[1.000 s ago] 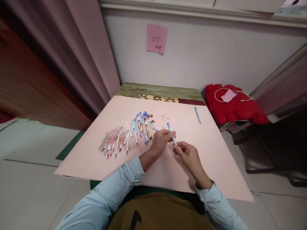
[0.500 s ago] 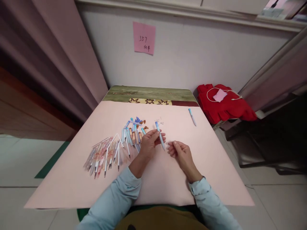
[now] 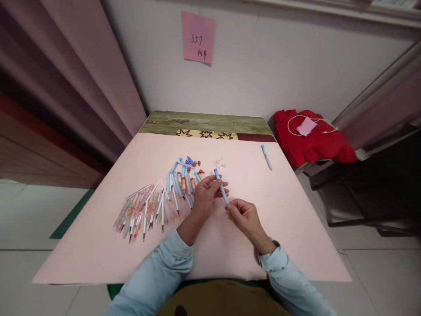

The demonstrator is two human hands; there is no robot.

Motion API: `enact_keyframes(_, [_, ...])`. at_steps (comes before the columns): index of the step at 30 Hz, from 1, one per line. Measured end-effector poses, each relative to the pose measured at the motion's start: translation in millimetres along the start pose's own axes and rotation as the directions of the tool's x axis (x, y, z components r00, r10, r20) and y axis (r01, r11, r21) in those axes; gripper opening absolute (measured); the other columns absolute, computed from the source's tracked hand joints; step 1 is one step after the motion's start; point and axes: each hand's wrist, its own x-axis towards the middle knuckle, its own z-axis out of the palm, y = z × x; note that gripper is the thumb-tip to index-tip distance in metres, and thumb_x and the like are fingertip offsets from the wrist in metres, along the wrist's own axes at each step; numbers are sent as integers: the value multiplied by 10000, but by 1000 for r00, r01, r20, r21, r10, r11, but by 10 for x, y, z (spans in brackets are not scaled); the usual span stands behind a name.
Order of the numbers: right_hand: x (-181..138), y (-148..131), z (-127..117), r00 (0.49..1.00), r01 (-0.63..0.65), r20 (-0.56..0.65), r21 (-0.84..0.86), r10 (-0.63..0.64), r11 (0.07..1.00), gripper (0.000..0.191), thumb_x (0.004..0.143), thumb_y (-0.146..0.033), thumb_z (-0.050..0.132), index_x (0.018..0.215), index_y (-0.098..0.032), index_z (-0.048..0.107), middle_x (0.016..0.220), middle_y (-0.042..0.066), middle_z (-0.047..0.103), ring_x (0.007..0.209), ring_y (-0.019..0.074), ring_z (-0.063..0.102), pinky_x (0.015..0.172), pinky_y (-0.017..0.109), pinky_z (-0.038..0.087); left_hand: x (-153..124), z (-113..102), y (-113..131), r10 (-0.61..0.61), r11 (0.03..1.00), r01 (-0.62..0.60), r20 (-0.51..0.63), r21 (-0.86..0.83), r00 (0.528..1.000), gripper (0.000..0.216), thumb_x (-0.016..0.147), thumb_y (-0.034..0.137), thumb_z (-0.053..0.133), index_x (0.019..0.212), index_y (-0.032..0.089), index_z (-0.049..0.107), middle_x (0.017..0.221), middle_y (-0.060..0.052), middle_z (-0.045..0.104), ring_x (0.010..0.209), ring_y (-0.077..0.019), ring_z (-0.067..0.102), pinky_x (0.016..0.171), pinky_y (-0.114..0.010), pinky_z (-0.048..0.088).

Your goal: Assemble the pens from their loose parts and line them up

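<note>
A light blue pen (image 3: 221,186) is held slanted above the pink sheet (image 3: 289,228). My left hand (image 3: 204,196) is closed round the pen's upper half. Fingertips of my right hand (image 3: 244,215) pinch its lower tip. Just left of my left hand lies a heap of blue and orange pen parts (image 3: 184,174). Farther left is a fan of clear barrels and white refills (image 3: 144,207). A few tiny clear bits (image 3: 219,163) lie just beyond the pen.
A single finished blue pen (image 3: 266,156) lies alone at the sheet's far right. A red cloth (image 3: 312,140) with a white cable and pink note sits on a seat to the right. A pink sticky note (image 3: 198,37) hangs on the wall; curtains stand at the left.
My right hand let go of the pen's tip half a second ago and has now come back to pinch it. The left hand kept hold throughout. The camera shifted slightly.
</note>
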Motion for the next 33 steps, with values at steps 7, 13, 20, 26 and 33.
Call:
enact_keyframes(7, [2,22,-16,1000,17,26,-32,-16,999,302,834,-465,666,799,-166,670,622,-14,594,534,101,472,507,218,349,-13,12,8,29,999,-29,-18,25,999,401,681,453,792,898,138,669,768,-64,728,567,-161,662,586,-312,548])
enact_keyframes(13, [45,34,3,1000,-18,13,25,18,1000,322,768,-472,740,794,-162,657,608,-15,589,527,101,468,507,222,349,-34,12,18,24,999,-25,10,27,1000,380,698,462,783,864,145,656,762,-66,729,581,-170,670,596,-318,553])
enact_keyframes(20, [7,32,8,1000,-9,17,-60,10,998,313,779,-462,735,744,-165,645,557,-46,506,503,85,384,478,216,288,-23,-8,26,32,999,-31,-32,10,999,407,708,500,761,882,142,675,740,-65,723,562,-169,665,588,-321,555])
enact_keyframes(26, [-9,94,4,999,-8,41,-31,9,999,295,825,-437,699,746,-161,632,580,-31,535,506,82,387,476,214,292,-15,-27,-11,29,1000,-29,15,-9,999,367,742,472,744,848,127,674,729,-71,719,570,-171,664,585,-329,570])
enact_keyframes(33, [0,128,-26,996,4,88,-30,-1,1000,293,846,-435,676,751,-161,638,609,-11,571,529,93,434,494,220,325,-20,-28,-5,49,999,-49,22,15,999,378,727,480,754,814,120,677,710,-69,717,562,-172,668,599,-331,572])
